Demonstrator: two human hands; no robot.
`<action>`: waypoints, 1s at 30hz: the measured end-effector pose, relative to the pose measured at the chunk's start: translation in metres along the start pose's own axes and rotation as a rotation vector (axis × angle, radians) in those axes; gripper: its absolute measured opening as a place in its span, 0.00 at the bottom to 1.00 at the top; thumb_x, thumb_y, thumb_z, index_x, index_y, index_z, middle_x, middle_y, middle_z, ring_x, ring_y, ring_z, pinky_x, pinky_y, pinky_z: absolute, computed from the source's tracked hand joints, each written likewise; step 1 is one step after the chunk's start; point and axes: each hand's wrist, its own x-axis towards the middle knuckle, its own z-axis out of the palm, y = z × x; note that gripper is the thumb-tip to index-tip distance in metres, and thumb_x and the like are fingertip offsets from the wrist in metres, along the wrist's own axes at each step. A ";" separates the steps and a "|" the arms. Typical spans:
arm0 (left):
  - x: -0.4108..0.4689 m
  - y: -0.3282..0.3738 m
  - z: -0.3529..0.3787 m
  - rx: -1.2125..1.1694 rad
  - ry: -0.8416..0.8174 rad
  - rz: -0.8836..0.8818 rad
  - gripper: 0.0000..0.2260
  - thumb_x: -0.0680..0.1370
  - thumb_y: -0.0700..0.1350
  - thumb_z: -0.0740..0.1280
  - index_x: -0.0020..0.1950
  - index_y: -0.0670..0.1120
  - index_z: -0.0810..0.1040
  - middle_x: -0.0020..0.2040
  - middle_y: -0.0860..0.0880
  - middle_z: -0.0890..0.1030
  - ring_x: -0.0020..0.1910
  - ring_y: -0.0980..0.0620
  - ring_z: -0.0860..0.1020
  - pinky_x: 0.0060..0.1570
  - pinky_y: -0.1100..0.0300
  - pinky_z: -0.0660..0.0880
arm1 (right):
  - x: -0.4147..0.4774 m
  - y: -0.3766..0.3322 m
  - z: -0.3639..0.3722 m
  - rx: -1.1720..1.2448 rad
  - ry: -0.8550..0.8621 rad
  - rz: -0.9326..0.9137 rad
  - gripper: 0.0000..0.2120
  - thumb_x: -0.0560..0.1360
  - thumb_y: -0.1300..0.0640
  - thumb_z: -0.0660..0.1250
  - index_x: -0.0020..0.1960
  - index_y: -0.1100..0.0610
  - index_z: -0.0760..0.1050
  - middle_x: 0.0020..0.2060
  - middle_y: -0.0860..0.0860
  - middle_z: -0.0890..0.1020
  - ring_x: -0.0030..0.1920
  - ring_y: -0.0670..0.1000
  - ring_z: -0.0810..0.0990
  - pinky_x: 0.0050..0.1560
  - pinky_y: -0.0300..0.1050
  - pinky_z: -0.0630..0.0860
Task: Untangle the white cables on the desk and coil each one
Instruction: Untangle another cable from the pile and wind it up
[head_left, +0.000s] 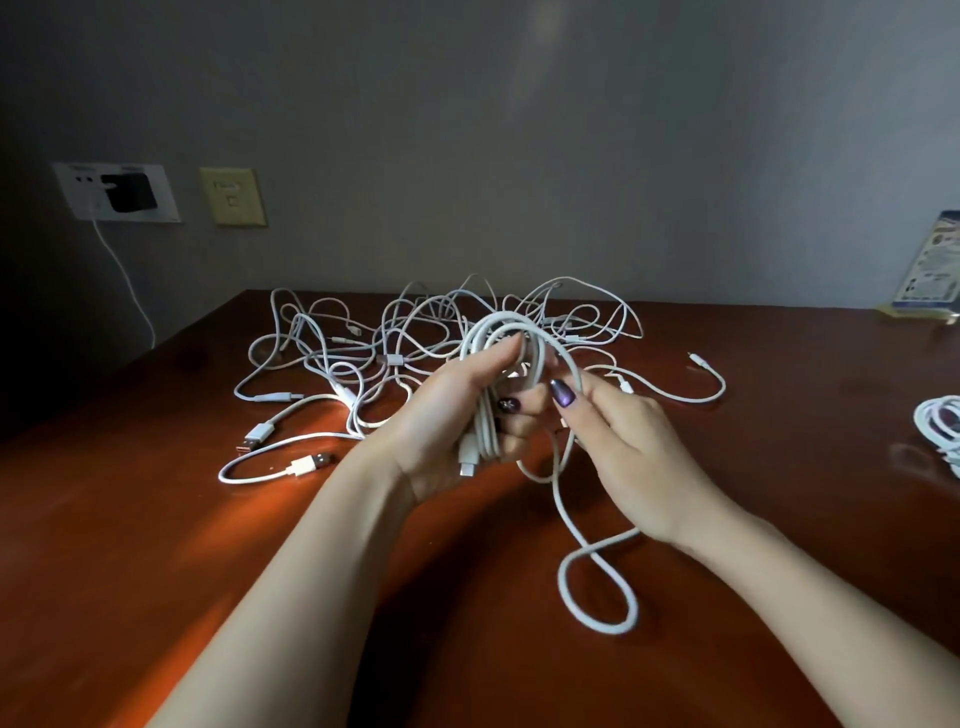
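Note:
My left hand (457, 410) grips a bundle of white cable loops (498, 332) held above the brown desk (156, 519), with a connector end (467, 462) hanging below the palm. My right hand (623, 441) pinches the same cable between thumb and fingers just right of the bundle. The loose tail of this cable (597, 587) drops to the desk and forms a loop near the front. Behind my hands lies a tangled pile of white cables (395, 343) with several USB plugs showing.
A coiled white cable (940, 426) lies at the desk's right edge. A printed packet (930, 265) leans on the wall at the back right. On the left wall are an outlet with a black charger (127, 193) and a yellow plate (234, 196).

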 end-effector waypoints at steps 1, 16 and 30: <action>0.001 -0.001 0.000 -0.010 -0.019 0.006 0.18 0.73 0.53 0.58 0.53 0.39 0.69 0.25 0.52 0.64 0.21 0.59 0.61 0.18 0.71 0.60 | 0.000 -0.001 0.001 0.036 0.010 0.013 0.14 0.77 0.45 0.55 0.43 0.49 0.76 0.27 0.45 0.72 0.29 0.41 0.66 0.32 0.35 0.62; -0.005 -0.008 -0.003 0.231 -0.029 0.162 0.10 0.74 0.46 0.64 0.51 0.42 0.74 0.28 0.53 0.64 0.27 0.57 0.61 0.25 0.68 0.62 | 0.002 0.002 -0.004 0.077 0.012 0.131 0.26 0.80 0.54 0.61 0.22 0.54 0.71 0.19 0.52 0.74 0.23 0.47 0.74 0.32 0.40 0.70; 0.002 -0.011 -0.012 0.445 0.475 0.329 0.09 0.81 0.46 0.62 0.43 0.54 0.79 0.43 0.52 0.82 0.42 0.45 0.73 0.41 0.51 0.69 | -0.004 0.011 0.002 -0.367 -0.252 0.099 0.22 0.68 0.52 0.73 0.55 0.41 0.66 0.44 0.41 0.73 0.40 0.42 0.76 0.45 0.43 0.77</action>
